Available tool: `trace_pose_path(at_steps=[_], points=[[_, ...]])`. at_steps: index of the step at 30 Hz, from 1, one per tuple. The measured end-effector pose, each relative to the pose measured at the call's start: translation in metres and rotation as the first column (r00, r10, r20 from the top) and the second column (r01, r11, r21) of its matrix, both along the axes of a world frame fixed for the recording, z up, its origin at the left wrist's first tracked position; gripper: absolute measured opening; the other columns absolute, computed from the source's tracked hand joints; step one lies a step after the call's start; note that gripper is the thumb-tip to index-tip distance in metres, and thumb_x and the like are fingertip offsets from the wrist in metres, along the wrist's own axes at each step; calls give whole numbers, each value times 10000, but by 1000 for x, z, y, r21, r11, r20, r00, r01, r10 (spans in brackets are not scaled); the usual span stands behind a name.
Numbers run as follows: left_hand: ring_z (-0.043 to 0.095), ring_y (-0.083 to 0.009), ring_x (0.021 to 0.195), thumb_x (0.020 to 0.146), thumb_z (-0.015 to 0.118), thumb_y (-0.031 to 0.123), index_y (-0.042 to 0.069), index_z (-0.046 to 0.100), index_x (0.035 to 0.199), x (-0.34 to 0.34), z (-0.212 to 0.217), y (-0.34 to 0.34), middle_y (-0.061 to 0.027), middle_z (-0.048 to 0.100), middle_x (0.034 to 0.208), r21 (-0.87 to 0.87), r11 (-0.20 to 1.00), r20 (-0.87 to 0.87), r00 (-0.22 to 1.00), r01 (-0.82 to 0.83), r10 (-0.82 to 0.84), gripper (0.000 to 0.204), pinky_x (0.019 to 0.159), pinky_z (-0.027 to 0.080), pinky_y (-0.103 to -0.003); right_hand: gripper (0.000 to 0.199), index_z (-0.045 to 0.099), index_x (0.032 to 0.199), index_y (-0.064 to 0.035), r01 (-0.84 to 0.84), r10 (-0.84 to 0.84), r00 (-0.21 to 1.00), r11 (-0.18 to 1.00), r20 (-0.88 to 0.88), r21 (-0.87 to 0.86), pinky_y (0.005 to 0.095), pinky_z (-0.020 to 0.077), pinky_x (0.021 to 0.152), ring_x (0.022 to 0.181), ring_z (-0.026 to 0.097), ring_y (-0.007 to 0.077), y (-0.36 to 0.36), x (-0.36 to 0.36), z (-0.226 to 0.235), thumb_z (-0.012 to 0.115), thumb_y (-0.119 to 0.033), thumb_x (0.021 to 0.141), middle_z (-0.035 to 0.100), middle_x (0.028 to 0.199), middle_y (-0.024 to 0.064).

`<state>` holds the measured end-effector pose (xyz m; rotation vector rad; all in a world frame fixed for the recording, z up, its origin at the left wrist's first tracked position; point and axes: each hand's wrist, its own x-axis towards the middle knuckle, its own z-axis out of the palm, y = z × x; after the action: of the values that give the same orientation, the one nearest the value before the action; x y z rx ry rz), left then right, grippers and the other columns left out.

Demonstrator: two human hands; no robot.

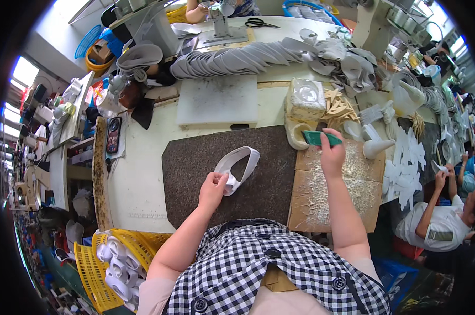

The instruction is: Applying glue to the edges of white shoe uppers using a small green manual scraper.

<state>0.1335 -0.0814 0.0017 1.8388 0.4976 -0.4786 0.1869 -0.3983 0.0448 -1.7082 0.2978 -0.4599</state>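
Prob. coating step: loading green spreader (312, 138) for white loop (249, 169).
Working beyond yellow basket (85, 273) of white pcs (119, 281). Pinching loop's near end in closed fingers of L hand (212, 190), on dark mat (269, 199). Gripping spreader w/ thumb + fingers of R hand (332, 155) at mouth of crusted tub (291, 131), nr far edge of smeared cardboard (300, 205); can't tell how loaded. Next prob. calls for steady L hold, bringing spreader over to loop. Farther: white board (216, 105), overlapping grey pcs (237, 62).

Tabletop (138, 178): faint ruler-like marks (148, 215), lower left of the frame, too small to read.
Legible lettering: none.
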Motion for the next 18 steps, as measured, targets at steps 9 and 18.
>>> trace_pose_path(at_steps=[9, 18], points=[[566, -154, 760, 730, 647, 25, 40, 459, 1002, -19, -21, -9, -85, 534, 855, 36, 989, 228, 965, -142, 130, 330, 614, 476, -270, 136, 538, 961, -58, 59, -70, 996, 978, -51, -198, 284, 442, 578, 655, 564, 160, -1, 26, -26, 525, -160, 872, 589, 786, 92], [575, -156, 707, 741, 669, 60, 4, 439, 954, -18, -41, -10, -91, 562, 810, -115, 909, 196, 888, -401, 416, 319, 610, 489, -269, 158, 507, 985, -41, -301, 385, 906, 877, -175, 374, 230, 535, 540, 706, 599, 135, 62, 3, 19, 560, -87, 843, 568, 853, 70]])
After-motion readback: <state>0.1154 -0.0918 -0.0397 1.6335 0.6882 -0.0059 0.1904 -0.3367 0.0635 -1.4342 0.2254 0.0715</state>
